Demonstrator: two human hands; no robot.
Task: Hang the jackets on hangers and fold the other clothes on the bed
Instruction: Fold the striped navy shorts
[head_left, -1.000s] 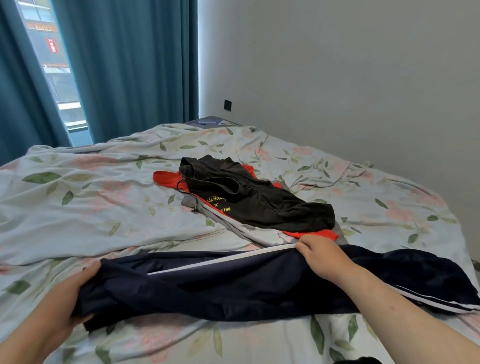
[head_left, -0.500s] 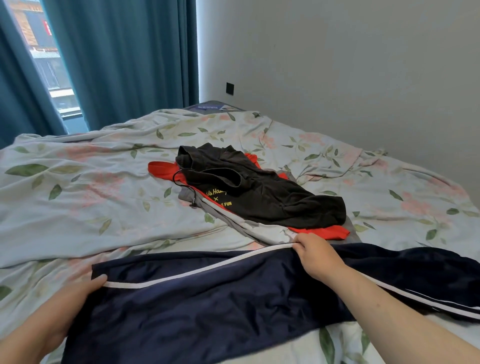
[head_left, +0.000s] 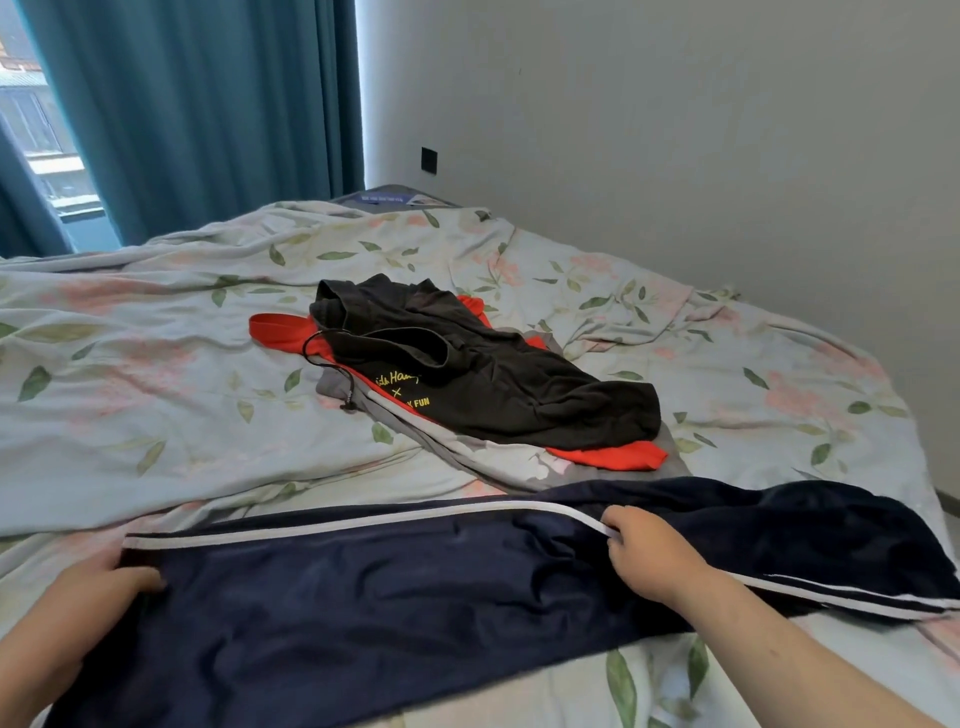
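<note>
Long navy blue trousers with white side stripe (head_left: 363, 597) lie across near side of flowery bed (head_left: 156, 374), running left to right; left hand (head_left: 83, 592) grips left end, right hand (head_left: 649, 558) pinches stripe near middle, loose end beyond it

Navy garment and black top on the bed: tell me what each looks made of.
The navy garment: likely a smooth synthetic, perhaps polyester tracksuit fabric; it has a faint sheen, soft folds and white piping. The black top: looks like a matte cotton-type knit, possibly jersey or sweatshirt fabric; no shine, thick hemmed edges, yellow printed lettering. Exact fibres cannot be told.
</note>
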